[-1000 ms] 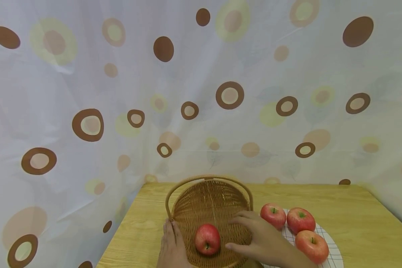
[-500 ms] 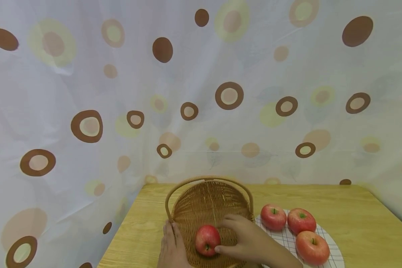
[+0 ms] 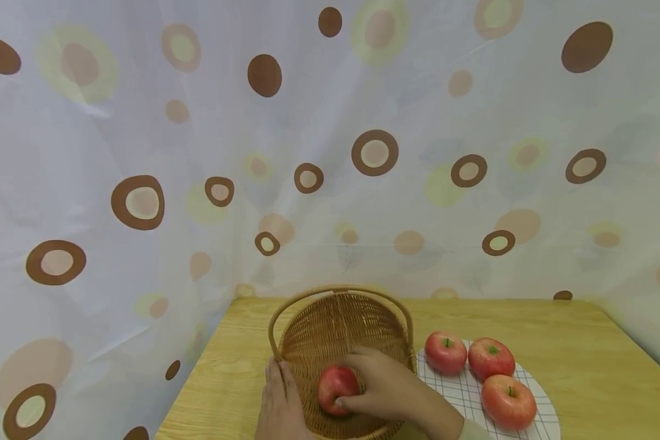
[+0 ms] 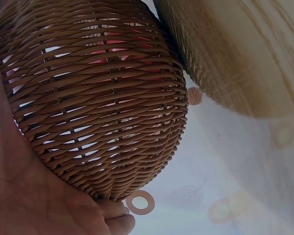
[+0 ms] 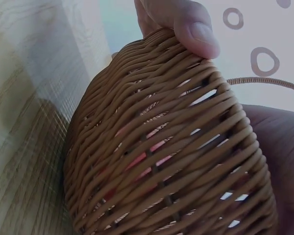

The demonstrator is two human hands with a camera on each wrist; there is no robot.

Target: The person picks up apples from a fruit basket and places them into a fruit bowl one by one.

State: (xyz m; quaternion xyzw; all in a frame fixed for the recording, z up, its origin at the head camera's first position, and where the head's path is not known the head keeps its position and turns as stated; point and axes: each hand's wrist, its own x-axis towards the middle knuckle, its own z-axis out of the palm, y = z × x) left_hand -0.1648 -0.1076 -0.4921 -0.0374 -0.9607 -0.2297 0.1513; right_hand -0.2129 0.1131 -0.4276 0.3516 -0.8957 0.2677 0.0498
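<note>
A round wicker basket [image 3: 330,324] with an arched handle stands on the table, and a red apple [image 3: 337,390] lies inside it. My right hand [image 3: 387,385] reaches in over the basket's right side. Its thumb is on the apple's near right side, and its fingers curl over the top. My left hand [image 3: 282,403] holds the basket's left side, fingers along the wicker. In the right wrist view the left thumb [image 5: 201,36] hooks over the rim. The left wrist view shows the left palm [image 4: 39,196] against the woven wall [image 4: 103,112].
Right of the basket, a white plate with a grid pattern [image 3: 456,391] bears three more apples [image 3: 508,402]. The wooden table [image 3: 214,366] meets a dotted curtain [image 3: 363,214] at the back and left.
My right hand has moved left from the basket's right side to the apple and now grips it. The left hand stays on the basket. The view has shifted slightly.
</note>
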